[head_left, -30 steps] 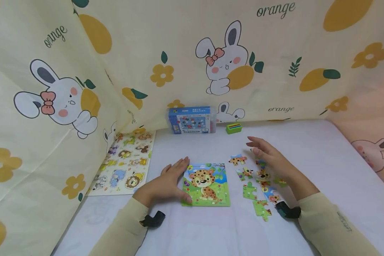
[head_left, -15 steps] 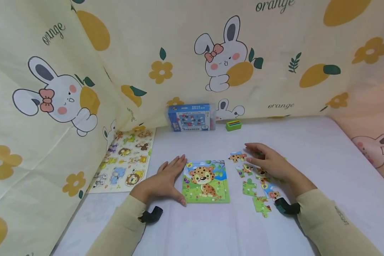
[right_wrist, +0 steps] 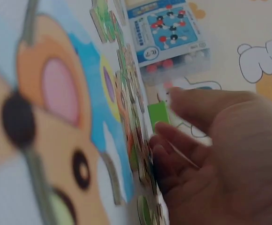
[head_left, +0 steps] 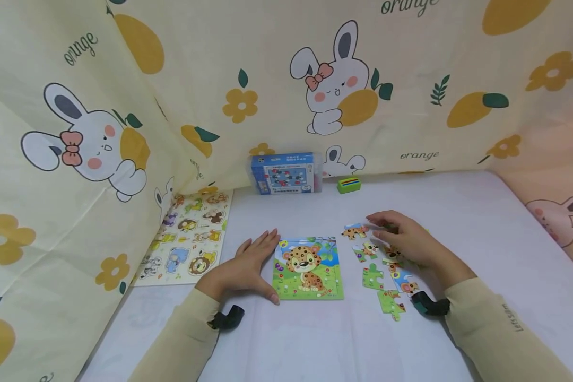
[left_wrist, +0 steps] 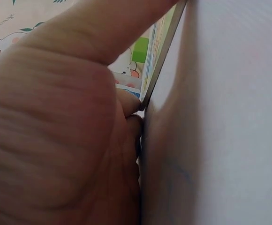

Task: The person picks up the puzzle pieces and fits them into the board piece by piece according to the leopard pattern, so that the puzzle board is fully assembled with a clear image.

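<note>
A leopard picture board (head_left: 307, 268), blue and green, lies flat in the middle of the table in the head view. My left hand (head_left: 248, 265) rests at its left side, fingers straight, thumb near the lower left corner; the left wrist view shows the board's edge (left_wrist: 162, 58) beside the fingers. To the right lie loose jigsaw pieces, among them a green piece (head_left: 372, 277), a spotted piece (head_left: 354, 231) and a blue piece (head_left: 403, 278). My right hand (head_left: 413, 239) hovers over the upper pieces, hiding some. In the right wrist view, its thumb and fingers stand apart with nothing between them.
An animal puzzle board (head_left: 186, 239) lies at the left by the patterned cloth wall. A blue boxed set (head_left: 286, 174) and a small green block with coloured stripes (head_left: 348, 185) stand at the back. A white cloth (head_left: 310, 345) covers the table.
My left thumb has slid off the board's corner to its left side. My right hand has come down and nearer over the upper pieces. The board lies where it was.
</note>
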A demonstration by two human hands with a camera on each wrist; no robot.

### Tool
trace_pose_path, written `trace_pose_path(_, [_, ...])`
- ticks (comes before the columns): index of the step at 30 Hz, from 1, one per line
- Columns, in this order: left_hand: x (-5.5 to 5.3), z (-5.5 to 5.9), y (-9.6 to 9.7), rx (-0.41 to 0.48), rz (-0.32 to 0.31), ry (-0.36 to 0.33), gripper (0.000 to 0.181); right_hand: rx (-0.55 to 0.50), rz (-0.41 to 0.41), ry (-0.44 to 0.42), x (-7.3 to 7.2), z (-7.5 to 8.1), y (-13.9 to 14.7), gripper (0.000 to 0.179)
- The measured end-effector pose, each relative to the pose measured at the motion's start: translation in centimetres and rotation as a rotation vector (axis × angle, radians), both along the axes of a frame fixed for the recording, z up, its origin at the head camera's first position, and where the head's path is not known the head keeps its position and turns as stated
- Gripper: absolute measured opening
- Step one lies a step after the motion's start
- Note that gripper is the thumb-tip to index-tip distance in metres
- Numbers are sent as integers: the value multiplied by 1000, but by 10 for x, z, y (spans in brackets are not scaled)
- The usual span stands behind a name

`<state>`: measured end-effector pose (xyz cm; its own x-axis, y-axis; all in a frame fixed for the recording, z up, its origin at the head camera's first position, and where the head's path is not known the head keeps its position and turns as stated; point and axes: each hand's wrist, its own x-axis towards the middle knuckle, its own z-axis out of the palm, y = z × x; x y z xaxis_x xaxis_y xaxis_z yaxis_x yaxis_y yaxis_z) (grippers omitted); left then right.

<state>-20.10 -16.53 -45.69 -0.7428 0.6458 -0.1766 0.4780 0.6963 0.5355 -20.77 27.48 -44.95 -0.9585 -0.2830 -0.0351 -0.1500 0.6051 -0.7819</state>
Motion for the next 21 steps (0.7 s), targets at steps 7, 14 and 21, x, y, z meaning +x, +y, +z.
trace_pose_path(7, [0, 2, 2, -3, 0, 3, 153, -106, -140, 17, 0, 11, 27, 56])
trace_pose_path(14, [2, 3, 2, -9, 5, -10, 153, -97, -187, -59, -3, 3, 49, 74])
trace_pose_path(21, [1, 3, 2, -9, 8, -11, 153, 87, -38, -39, -9, -4, 48, 59])
